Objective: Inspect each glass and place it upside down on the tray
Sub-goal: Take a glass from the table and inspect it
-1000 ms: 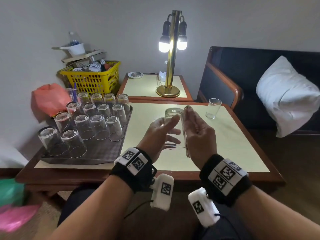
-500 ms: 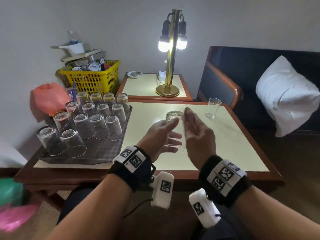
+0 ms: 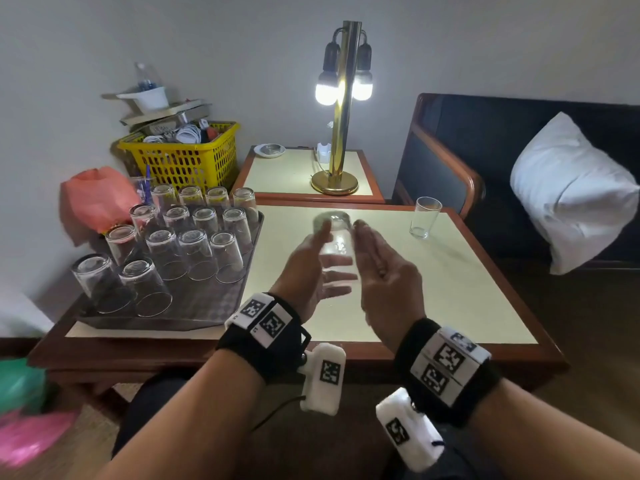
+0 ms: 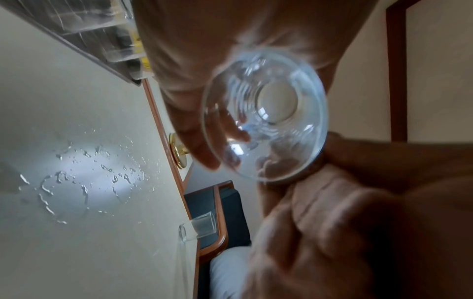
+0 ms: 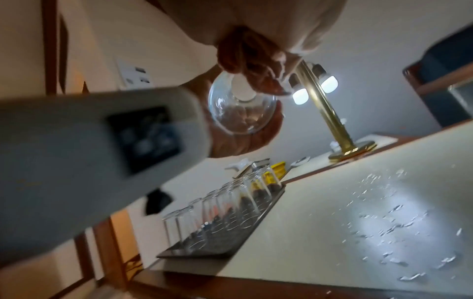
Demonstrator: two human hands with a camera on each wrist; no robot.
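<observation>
My forearms are bare. Each wrist wears a black band point(image 3: 263, 336) with white square-code tags, and a white camera pod point(image 3: 323, 381), also tagged, hangs below it.

A wooden-framed table point(image 3: 433, 306) with a pale top is seen. At its nine o'clock edge a grey tray point(image 3: 207, 306) is set. Near the one o'clock corner a single upright glass point(image 3: 424, 218) is placed. Water droplets point(image 4: 84, 178) are scattered on the top.
</observation>
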